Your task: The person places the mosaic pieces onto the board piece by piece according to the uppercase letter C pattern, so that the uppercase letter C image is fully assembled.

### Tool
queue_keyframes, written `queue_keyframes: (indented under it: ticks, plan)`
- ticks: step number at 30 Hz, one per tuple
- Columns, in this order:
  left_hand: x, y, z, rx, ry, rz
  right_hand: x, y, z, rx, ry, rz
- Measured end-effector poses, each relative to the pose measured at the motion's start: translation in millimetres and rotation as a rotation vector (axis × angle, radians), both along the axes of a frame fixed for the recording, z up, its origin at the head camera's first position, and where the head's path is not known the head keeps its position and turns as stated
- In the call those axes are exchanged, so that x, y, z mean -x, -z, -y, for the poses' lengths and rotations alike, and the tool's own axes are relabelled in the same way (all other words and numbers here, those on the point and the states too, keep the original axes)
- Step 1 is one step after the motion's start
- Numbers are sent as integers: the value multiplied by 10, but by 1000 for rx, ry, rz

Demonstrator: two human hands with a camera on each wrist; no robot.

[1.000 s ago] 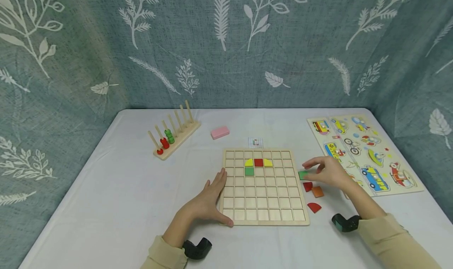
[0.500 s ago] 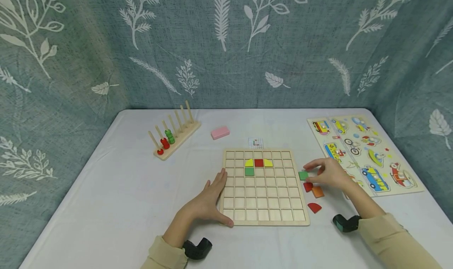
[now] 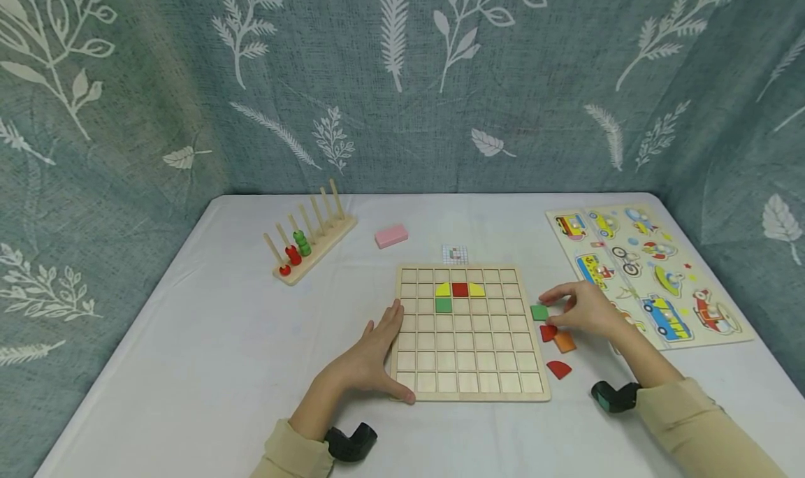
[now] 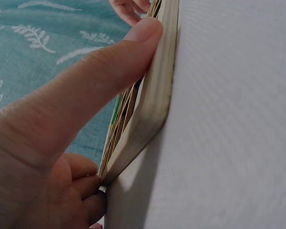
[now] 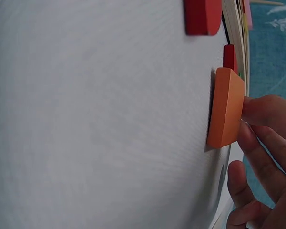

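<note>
A square wooden grid board (image 3: 473, 396) lies in front of me. On it are a red square (image 3: 460, 289) between two yellow quarter-round pieces (image 3: 443, 289), and a green square (image 3: 443, 304). My left hand (image 3: 365, 359) steadies the lower left corner, fingers straight along the left side and the thumb (image 4: 144, 32) on the near rim. Right of the board, my right hand (image 3: 585, 309) pinches another green square block (image 3: 539, 313) between thumb and forefinger. Just nearer lie a red piece (image 3: 548, 332), an orange block (image 5: 225, 107) and a red quarter-round piece (image 3: 558, 370).
A small pattern card (image 3: 455, 254) lies behind the board, with a pink block (image 3: 391, 236) to its left. A peg stand (image 3: 314, 249) with red and green beads stands at the back left. A picture puzzle board (image 3: 648, 275) lies at the right, partly under my right forearm.
The green block beside the board has shifted very slightly nearer and right, and more of it shows between my right fingers. My left hand has stayed in place.
</note>
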State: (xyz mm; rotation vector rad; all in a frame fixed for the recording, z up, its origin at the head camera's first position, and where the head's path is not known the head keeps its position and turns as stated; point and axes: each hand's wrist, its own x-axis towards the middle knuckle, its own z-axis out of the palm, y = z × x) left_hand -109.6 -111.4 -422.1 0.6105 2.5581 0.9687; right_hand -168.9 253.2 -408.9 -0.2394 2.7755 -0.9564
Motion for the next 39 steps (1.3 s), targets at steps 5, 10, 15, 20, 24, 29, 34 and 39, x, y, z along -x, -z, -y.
queue_keyframes:
  ticks: [5, 10, 15, 20, 24, 29, 34, 39]
  plan:
    - [-3, 3, 2, -5, 6, 0, -1, -9, 1, -7, 0, 3]
    - [-7, 3, 4, -16, 9, 1, 0, -11, -1, -8, -4, -2]
    - [-8, 4, 4, -16, 5, -2, 3, -10, -4, -11, -6, -12]
    - [-6, 8, 7, -9, 5, -8, -3, -24, 0, -13, -2, -22]
    - [-7, 11, 10, -3, 6, -8, -17, -38, 9, -16, -4, -41]
    - [-6, 16, 11, 4, 10, -11, -28, -56, 29, -8, -11, -59]
    - [-14, 3, 9, 0, 11, -11, -35, -64, 52, 2, -23, -72]
    - [-19, -4, 8, -4, 7, -9, -40, -65, 93, 9, -46, -88]
